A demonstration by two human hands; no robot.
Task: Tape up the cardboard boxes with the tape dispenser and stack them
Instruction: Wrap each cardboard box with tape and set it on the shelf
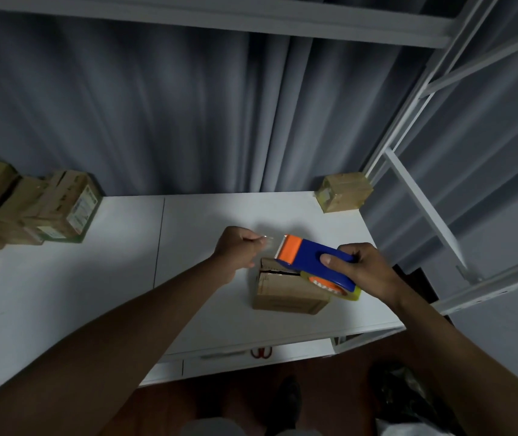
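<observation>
A small cardboard box (pixel 286 294) lies on the white table (pixel 125 278), its top flaps meeting along a dark seam. My right hand (pixel 361 269) grips a blue and orange tape dispenser (pixel 311 256) just above the box, its toothed end pointing left. A roll of clear tape (pixel 342 289) sits under the dispenser. My left hand (pixel 239 247) pinches the loose end of the clear tape (pixel 265 239), pulled out a short way to the left of the dispenser.
A pile of taped cardboard boxes (pixel 31 209) stands at the table's back left. One taped box (pixel 344 191) sits at the back right corner. White metal shelving (pixel 415 190) rises on the right. Grey curtain hangs behind. Red-handled scissors (pixel 262 352) lie below the table's front edge.
</observation>
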